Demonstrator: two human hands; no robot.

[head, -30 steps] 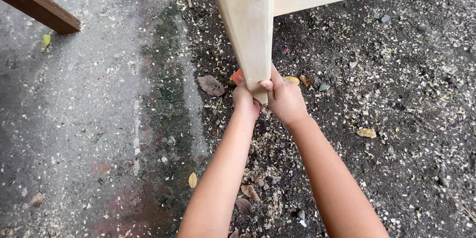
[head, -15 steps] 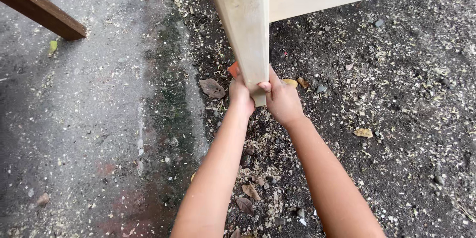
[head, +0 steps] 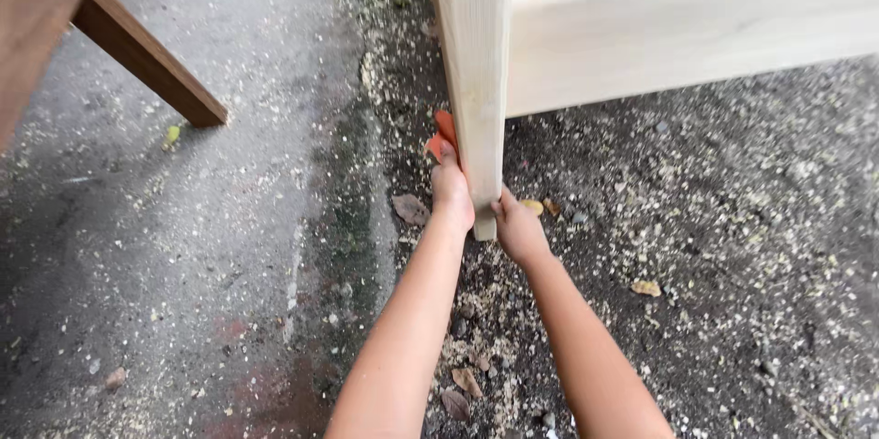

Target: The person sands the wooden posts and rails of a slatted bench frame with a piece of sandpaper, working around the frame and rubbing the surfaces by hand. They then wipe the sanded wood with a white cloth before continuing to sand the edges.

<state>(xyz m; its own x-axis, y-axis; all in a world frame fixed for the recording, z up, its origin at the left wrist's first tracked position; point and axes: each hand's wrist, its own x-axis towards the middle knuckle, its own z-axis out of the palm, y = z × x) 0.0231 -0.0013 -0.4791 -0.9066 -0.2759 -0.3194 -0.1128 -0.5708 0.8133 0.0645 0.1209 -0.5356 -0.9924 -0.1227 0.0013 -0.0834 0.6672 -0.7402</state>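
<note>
item: pale wooden leg [head: 476, 82], unfinished, upright, running from 12 o'clock down to frame centre; its foot ends just above the ground between the two hands. joined at its 3 o'clock side to a pale wooden rail [head: 687, 45].
handling, judged: stiff, squared, likely fairly heavy as part of a larger frame; raw surface dry, not slippery; corners crisp. best taken on the flat faces near the foot, as now.
left hand [head: 451, 194]: pressed flat against the leg's 9 o'clock face, fingers closed over an orange abrasive sheet [head: 441, 134] that pokes out above the fingertips.
right hand [head: 520, 230]: wrapped around the foot at the 3 o'clock side, thumb on the front face, steadying it.
ground: dark wet concrete [head: 229, 247], sawdust [head: 714, 247] scattered thick at 3 to 5 o'clock, dry leaves [head: 411, 209] near the foot.
edges and room: open at 7 to 9 o'clock; dark brown wooden leg [head: 146, 59] stands well apart at 10 o'clock; the rail closes off 1 to 3 o'clock.
</note>
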